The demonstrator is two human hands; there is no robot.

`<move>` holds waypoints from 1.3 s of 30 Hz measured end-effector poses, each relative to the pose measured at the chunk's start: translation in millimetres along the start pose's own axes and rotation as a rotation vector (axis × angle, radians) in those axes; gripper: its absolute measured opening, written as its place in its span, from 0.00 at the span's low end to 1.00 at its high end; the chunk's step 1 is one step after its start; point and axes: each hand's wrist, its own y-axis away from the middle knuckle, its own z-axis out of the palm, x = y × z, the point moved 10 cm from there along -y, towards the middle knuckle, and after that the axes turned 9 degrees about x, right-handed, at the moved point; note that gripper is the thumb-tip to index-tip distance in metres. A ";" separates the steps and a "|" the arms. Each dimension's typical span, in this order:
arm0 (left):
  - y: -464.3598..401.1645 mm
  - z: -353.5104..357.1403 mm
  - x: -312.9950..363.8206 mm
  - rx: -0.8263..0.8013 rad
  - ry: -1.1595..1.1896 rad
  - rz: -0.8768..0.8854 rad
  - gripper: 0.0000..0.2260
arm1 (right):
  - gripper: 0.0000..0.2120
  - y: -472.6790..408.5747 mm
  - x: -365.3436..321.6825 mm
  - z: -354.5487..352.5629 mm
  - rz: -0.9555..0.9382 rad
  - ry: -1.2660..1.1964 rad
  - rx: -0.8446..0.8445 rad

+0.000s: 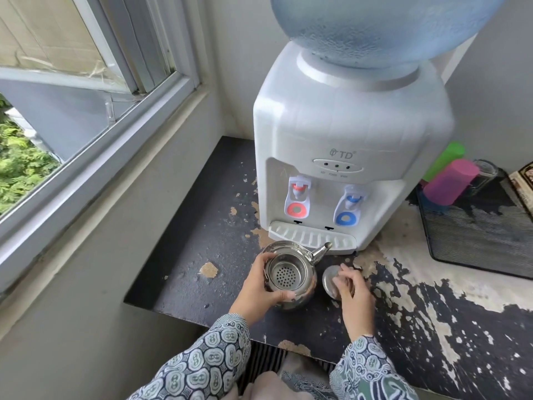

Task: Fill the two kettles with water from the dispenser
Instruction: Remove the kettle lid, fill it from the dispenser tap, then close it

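A small steel kettle [288, 272] stands on the worn black table in front of the white water dispenser [343, 157]. Its lid is off and a perforated strainer shows inside; the spout points up and right toward the drip tray [311, 236]. My left hand [262, 287] wraps around the kettle's left side and rim. My right hand [353, 290] rests on the round steel lid [330, 280] lying on the table just right of the kettle. The dispenser has a red tap [298, 199] at left and a blue tap [349, 207] at right. Only one kettle is in view.
A blue water bottle [383, 24] sits on top of the dispenser. A black mesh tray [476, 243] at the right holds a pink cup [450, 180] and a green cup [445, 158]. A window and wall ledge [95, 157] run along the left.
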 end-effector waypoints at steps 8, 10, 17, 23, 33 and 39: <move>-15.7 -5.0 3.9 -0.161 -0.068 0.004 0.39 | 0.07 -26.7 -59.2 6.5 -0.225 0.083 -0.007; -19.2 -8.4 8.0 -0.187 -0.080 0.023 0.41 | 0.10 -33.3 -81.6 24.2 -0.352 0.174 -0.120; -11.7 -33.5 3.0 0.051 0.014 -0.022 0.33 | 0.20 -27.3 -96.5 100.0 -0.519 0.476 -0.680; -7.3 -38.4 -32.0 0.248 0.088 -0.385 0.27 | 0.09 -35.9 -95.7 110.7 -0.426 0.536 -0.678; -27.6 -48.4 4.9 0.318 0.022 -0.166 0.18 | 0.16 -4.8 -25.2 93.6 0.465 0.302 -1.040; -0.9 -32.1 -30.2 0.360 0.064 -0.357 0.27 | 0.24 -20.7 -49.7 107.7 0.171 0.246 -0.878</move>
